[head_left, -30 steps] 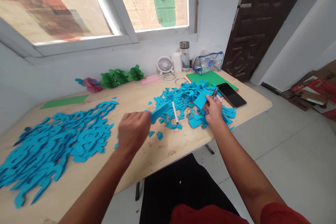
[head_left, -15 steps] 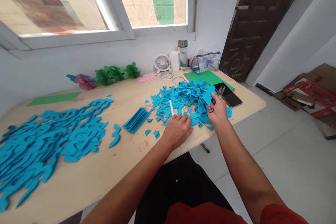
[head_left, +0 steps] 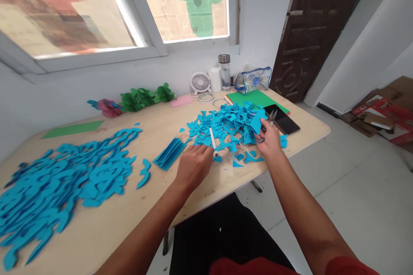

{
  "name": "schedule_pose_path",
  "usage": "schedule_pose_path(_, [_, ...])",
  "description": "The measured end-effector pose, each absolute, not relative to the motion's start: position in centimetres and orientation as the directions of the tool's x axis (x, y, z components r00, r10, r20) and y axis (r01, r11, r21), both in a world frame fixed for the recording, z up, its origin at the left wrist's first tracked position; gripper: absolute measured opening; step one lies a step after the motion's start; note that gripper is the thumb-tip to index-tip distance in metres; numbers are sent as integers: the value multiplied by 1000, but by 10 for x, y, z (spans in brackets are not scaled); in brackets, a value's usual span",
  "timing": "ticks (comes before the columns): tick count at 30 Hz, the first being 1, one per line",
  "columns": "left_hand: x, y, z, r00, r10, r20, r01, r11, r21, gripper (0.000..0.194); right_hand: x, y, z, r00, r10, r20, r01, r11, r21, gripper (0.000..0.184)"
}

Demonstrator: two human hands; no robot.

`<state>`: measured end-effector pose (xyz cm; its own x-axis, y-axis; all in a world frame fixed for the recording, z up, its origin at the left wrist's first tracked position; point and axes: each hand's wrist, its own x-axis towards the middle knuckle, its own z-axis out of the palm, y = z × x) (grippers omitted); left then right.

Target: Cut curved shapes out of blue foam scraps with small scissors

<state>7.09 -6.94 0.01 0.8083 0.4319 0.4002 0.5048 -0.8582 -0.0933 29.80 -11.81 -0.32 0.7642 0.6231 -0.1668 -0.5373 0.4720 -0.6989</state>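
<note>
Head view, nearest first: the left hand (head_left: 195,163) is low over the bench (head_left: 97,227), fingers curled downward; whether they grip anything cannot be told. The right hand (head_left: 270,141) has its fingers wrapped about scissors (head_left: 272,116), blades pointing away, and pinching a flat blue paper piece (head_left: 257,122). Left of the left hand lies folded blue paper (head_left: 170,154), with many blue cut-outs (head_left: 64,180) farther left. A white marker (head_left: 212,135) lies just beside the left fingers, by a pile of blue scraps (head_left: 226,118). Beyond the right hand lies a black phone (head_left: 284,121), then a green sheet (head_left: 254,98), a clear pouch (head_left: 254,80) and a bottle (head_left: 225,75).
</note>
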Motion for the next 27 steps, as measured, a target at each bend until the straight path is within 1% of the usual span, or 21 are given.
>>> schedule_pose_path(2, [64, -65, 5, 725, 540, 428, 580, -813, 44, 23, 297, -118, -2, 757, 630, -172, -544, 462, -700, 39])
schedule_pose_path(4, [60, -61, 10, 633, 671, 386, 626, -737, 254, 19, 296, -118, -2, 750, 637, -176, -550, 453, -702, 39])
schedule_pose_path(6, [61, -57, 15, 568, 778, 269, 612, -617, 494, 16, 295, -117, -3, 749, 639, -177, -550, 451, -703, 39])
schedule_pose_path(8, [65, -55, 17, 517, 847, 123, 536, -433, 725, 15, 295, -117, -3, 751, 636, -175, -548, 454, -702, 39])
schedule_pose_path(9, [69, -53, 18, 500, 865, 46, 479, -321, 817, 15, 295, -117, -3, 750, 638, -175, -550, 454, -701, 39])
schedule_pose_path(10, [72, -52, 18, 494, 869, -31, 423, -209, 882, 15, 294, -117, -3, 748, 641, -173, -552, 455, -699, 39])
schedule_pose_path(11, [76, -52, 17, 497, 862, -103, 383, -111, 917, 16, 294, -117, -3, 745, 645, -172, -554, 455, -697, 39])
schedule_pose_path(12, [79, -51, 16, 503, 849, -164, 367, -38, 930, 16, 294, -118, -3, 742, 649, -169, -556, 454, -696, 40])
schedule_pose_path(14, [81, -50, 16, 522, 821, -233, 401, 6, 916, 16, 295, -119, -2, 740, 651, -168, -555, 452, -698, 41])
schedule_pose_path(18, [66, -47, 24, 611, 739, -284, 557, -147, 818, 12, 296, -122, 0, 748, 642, -172, -546, 446, -709, 40])
schedule_pose_path(20, [50, -44, 33, 637, 706, -309, 615, -224, 756, 16, 296, -122, 1, 749, 641, -171, -543, 444, -713, 39])
schedule_pose_path(24, [14, -35, 54, 569, 771, -285, 727, -310, 613, 18, 295, -120, 2, 750, 637, -178, -544, 440, -714, 38])
schedule_pose_path(26, [1, -32, 62, 523, 818, -239, 764, -325, 558, 20, 295, -119, 2, 752, 638, -169, -537, 442, -719, 40])
schedule_pose_path(27, [-3, -31, 65, 496, 844, -205, 793, -343, 504, 20, 295, -118, 2, 752, 639, -161, -532, 444, -721, 42])
